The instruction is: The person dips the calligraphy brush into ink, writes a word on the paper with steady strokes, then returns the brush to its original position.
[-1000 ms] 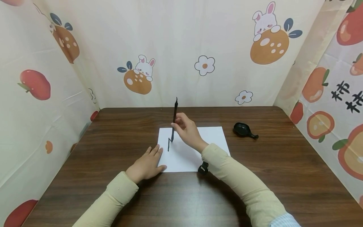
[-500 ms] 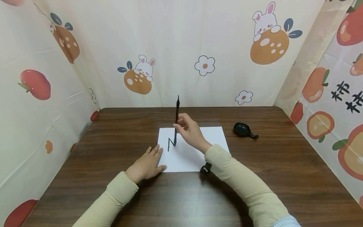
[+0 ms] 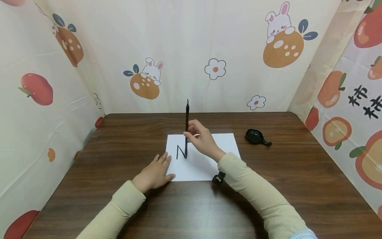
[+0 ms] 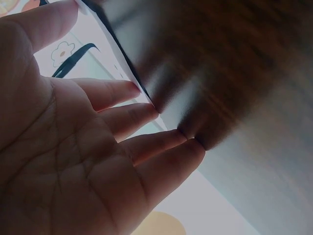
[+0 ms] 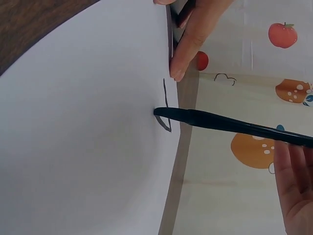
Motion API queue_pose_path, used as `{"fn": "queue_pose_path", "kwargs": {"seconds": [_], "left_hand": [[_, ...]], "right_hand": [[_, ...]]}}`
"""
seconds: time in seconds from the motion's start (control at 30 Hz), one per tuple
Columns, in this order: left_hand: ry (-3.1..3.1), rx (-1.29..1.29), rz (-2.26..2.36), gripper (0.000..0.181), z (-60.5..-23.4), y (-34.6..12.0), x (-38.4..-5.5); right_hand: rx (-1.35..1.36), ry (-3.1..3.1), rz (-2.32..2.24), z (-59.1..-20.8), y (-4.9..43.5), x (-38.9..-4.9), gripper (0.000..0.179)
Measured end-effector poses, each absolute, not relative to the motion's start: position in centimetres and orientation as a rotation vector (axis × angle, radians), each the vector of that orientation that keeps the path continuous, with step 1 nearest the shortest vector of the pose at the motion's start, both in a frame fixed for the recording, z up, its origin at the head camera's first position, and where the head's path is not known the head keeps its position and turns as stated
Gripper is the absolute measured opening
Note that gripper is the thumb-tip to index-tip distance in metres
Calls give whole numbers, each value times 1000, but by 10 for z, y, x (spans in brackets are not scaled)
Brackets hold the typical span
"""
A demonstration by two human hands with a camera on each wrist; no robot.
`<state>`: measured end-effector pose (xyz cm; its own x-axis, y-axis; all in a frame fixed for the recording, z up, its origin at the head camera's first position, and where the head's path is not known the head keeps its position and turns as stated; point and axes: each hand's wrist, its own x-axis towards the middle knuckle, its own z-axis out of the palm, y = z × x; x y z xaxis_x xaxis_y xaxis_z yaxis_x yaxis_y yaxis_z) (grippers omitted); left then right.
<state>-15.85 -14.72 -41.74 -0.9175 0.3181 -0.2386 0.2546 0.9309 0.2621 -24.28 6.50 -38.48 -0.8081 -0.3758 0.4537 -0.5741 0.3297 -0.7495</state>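
A person's right grip (image 3: pixel 203 141) is pinching a black brush (image 3: pixel 187 116) between thumb and fingers, holding it nearly upright over a white sheet (image 3: pixel 194 172). Below that grip and slightly to its left, the brush's tip is touching the sheet at the end of an angled black line (image 3: pixel 181 151), while its top is standing above the fingers. Farther left and nearer the person, the left grip (image 3: pixel 153 174) is lying palm down, fingers straight and apart, pressing the sheet's left edge. A small black dish (image 3: pixel 254 136) with a short handle is sitting on the brown desk (image 3: pixel 134 132), well apart to the right of the right grip. Beige sleeves (image 3: pixel 253 189) are covering both forearms, and a black device (image 3: pixel 219 178) is showing just beside the right cuff. Beyond both grips, a pale curtain (image 3: pixel 179 33) printed with rabbits, fruit and flowers is hanging behind the desk.
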Motion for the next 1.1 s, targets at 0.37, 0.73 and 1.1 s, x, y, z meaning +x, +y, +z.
{"fn": "queue_pose_path", "kwargs": {"seconds": [0.37,0.73,1.1], "left_hand": [[2813,435,333,75,-416,-148,-158],[2805,433,330,75,-414,-147,-157],[2798,429,333,75,-413,-147,-158]], "right_hand": [[872,-2378,1544,-380,68,-247,30],[846,-2358,1669,-378,69,-252,28],[818,-2376,1681,-383,68,-258,30]]}}
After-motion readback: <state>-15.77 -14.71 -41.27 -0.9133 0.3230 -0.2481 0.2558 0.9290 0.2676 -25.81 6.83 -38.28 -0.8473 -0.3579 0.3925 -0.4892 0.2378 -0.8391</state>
